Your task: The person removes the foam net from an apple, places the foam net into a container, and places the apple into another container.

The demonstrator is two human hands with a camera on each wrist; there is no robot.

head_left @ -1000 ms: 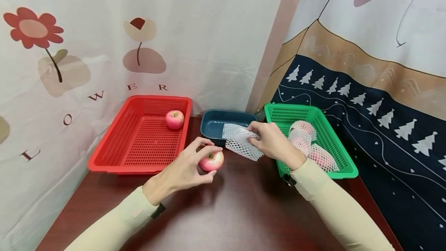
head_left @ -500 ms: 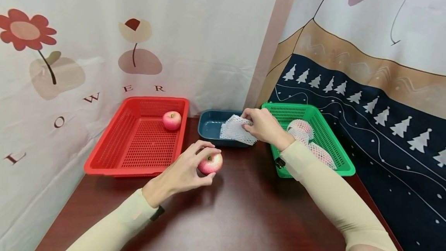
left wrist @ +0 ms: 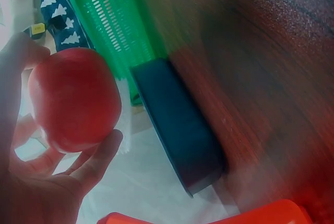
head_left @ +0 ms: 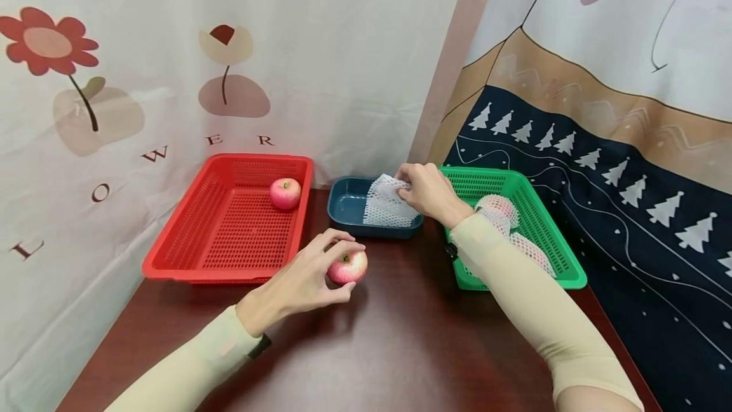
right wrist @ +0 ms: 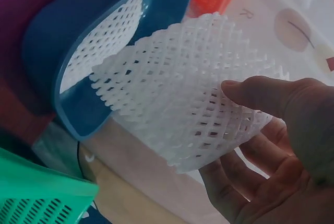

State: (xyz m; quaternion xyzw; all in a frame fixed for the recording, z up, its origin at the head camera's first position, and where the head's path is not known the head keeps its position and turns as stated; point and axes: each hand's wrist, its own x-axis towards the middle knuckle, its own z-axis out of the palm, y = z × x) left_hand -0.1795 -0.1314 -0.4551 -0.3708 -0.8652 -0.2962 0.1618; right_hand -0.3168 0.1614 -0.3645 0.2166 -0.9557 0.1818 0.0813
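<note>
An apple (head_left: 347,267) is gripped by the left hand (head_left: 303,280), with the thumb curled along its near side and the fingers bent over its far side. It is held above the table (head_left: 389,342), in front of the blue tray (head_left: 345,207) and well apart from the right hand (head_left: 431,191). By the right hand, a white foam net (right wrist: 177,88) is pinched between thumb and fingers over the right part of the tray. Inside the tray, another foam net (right wrist: 107,41) is seen lying; whether it is touched by the held one cannot be told. To the left of the tray, a second apple (head_left: 285,193) is contained in the red basket (head_left: 229,227), near its far right corner. To the right, net-wrapped fruits (head_left: 499,208) are held in the green basket (head_left: 546,234), which is partly covered by the right sleeve (head_left: 532,297).
</note>
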